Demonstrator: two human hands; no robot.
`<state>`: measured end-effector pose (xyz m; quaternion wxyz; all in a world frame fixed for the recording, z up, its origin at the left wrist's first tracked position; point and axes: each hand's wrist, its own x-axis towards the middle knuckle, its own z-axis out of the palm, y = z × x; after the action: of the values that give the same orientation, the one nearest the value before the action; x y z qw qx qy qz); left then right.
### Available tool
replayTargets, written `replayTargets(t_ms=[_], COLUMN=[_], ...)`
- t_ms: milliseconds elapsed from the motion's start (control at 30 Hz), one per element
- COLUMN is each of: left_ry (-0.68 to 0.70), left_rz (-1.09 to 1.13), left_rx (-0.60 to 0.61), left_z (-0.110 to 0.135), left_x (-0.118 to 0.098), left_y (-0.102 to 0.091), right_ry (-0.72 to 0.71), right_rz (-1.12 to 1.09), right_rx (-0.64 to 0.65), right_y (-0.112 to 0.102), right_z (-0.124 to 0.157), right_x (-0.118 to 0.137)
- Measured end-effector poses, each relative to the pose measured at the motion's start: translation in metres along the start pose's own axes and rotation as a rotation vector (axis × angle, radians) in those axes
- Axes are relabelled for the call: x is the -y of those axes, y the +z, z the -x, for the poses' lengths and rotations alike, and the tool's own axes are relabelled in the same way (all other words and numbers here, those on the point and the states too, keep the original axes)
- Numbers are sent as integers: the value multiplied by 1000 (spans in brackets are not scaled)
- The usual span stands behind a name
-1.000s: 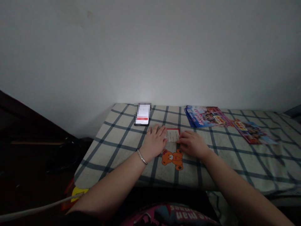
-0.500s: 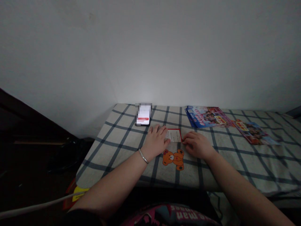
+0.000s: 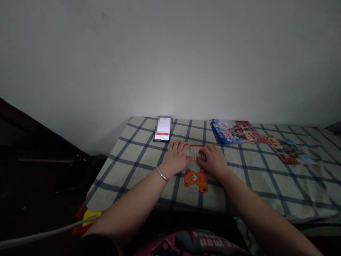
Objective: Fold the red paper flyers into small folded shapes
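Observation:
A small white paper slip with printed lines and a red border (image 3: 194,153) lies on the checked cloth, partly covered by both hands. My left hand (image 3: 177,156), with a silver bangle at the wrist, rests on its left part with fingers spread and thumb towards the middle. On its right part lies my right hand (image 3: 214,159), fingers bent but apart, the thumb and forefinger touching the paper with a gap between them. Just below the slip, an orange teddy bear print (image 3: 196,180) shows on the cloth, its upper right part behind my right hand.
A lit phone (image 3: 163,128) lies near the wall, beyond my left hand. Several glossy colourful leaflets (image 3: 234,132) overlap at the back right, and another leaflet (image 3: 290,151) lies farther right. The checked tablecloth (image 3: 119,170) ends near my body; a pale cable (image 3: 48,233) runs at lower left.
My right hand has moved left from the slip's right edge onto its right part, covering more of it. My left hand has stayed in nearly the same place.

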<state>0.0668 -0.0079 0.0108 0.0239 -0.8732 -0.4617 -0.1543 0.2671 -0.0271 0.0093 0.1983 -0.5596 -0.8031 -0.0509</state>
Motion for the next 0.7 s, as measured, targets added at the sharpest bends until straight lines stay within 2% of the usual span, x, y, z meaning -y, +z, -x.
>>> replayTargets(t_ms=[200, 300, 433, 700], left_ry=[129, 147, 143, 85], left_rz=[-9, -19, -27, -59], left_rx=[85, 95, 100, 30], left_z=[7, 10, 12, 16], left_x=[24, 30, 31, 23], left_y=[-2, -3, -2, -1], right_ry=[12, 23, 25, 38], right_rz=[-51, -69, -79, -101], right_rx=[-29, -12, -13, -1], right_y=[4, 4, 5, 7], right_z=[0, 0, 0, 1], right_x=[-10, -10, -11, -13])
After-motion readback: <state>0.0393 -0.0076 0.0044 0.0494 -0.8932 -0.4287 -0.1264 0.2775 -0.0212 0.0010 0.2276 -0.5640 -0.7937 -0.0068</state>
